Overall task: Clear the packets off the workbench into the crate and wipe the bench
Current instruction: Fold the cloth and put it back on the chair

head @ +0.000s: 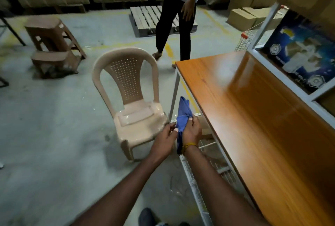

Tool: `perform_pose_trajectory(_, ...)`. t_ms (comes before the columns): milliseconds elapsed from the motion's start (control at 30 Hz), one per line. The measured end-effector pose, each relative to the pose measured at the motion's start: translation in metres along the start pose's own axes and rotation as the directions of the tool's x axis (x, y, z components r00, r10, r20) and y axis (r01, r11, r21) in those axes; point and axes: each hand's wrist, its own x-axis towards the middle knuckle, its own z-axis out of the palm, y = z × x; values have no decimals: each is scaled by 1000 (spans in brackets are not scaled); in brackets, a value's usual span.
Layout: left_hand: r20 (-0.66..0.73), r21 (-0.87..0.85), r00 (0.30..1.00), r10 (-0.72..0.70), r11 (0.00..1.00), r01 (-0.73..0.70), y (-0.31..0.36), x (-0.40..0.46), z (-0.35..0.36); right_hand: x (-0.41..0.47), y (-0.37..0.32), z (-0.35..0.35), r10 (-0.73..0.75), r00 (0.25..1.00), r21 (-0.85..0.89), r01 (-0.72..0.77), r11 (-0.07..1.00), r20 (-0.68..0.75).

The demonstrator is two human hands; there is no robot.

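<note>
My right hand (192, 131) grips the blue cloth (182, 115) bunched, just off the workbench (253, 117) edge — my left hand (167, 133) pinches its side. It looks soft, light and floppy — I'd take it wadded in the palm.

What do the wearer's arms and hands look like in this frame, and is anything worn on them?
Both forearms are bare, with no sleeves or gloves in view. The right hand has a yellow thread band tied around its wrist. The left hand and its wrist show nothing worn.

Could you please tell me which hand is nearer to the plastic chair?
Left. The left hand hovers at the plastic chair's seat edge; the right hand is farther, toward the workbench.
</note>
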Motion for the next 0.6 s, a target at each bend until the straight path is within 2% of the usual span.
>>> perform_pose_trajectory(200, -52, -89, 986, -161, 984, 156, -37, -4, -40, -53, 16, 52, 200, 976, 192, -213, 958, 83)
perform_pose_trajectory(267, -57, -134, 980, -190, 974, 181, -45, -8, -51, -64, 19, 62, 300, 939, 297, -338, 893, 167)
perform_pose_trajectory(367, 52, -229, 981, -186, 954, 193, -55, -11, -64, -72, 25, 72, 419, 831, 411, -549, 728, 367)
perform_pose_trajectory(433, 98, -235, 979, -177, 952, 196, -64, -7, -75, -74, 24, 75, 450, 764, 420, -635, 648, 462)
perform_pose_trajectory(500, 58, -161, 978, -199, 965, 206, -73, 0, -85, -68, 25, 79, 427, 715, 404, -679, 613, 553)
perform_pose_trajectory(600, -87, -61, 977, -197, 980, 192, -74, 21, -97, -54, 20, 83, 403, 669, 314, -687, 655, 624)
